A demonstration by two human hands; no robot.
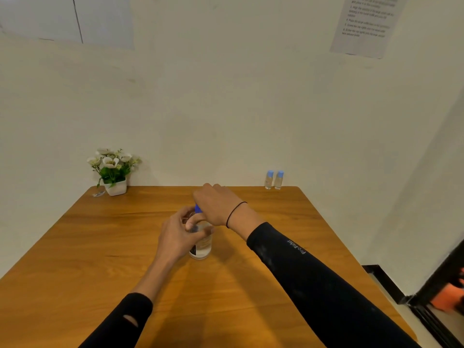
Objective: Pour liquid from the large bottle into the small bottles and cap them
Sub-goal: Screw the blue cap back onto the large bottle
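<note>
The large clear bottle (202, 246) stands upright in the middle of the wooden table (100, 247), with clear liquid in it and a dark label on its left side. My left hand (179, 233) is wrapped around its upper body. My right hand (217, 203) comes down over the top and grips the blue cap (197, 209), which shows only as a sliver under the fingers. Two small clear bottles (273, 180) with light-blue caps stand side by side at the table's far right edge, against the wall.
A white pot of white flowers (113, 169) sits at the far left corner, with a small scrap (98, 194) beside it. A printed sheet (367, 23) hangs on the wall. The table's right edge drops to a floor with a dark frame (426, 297).
</note>
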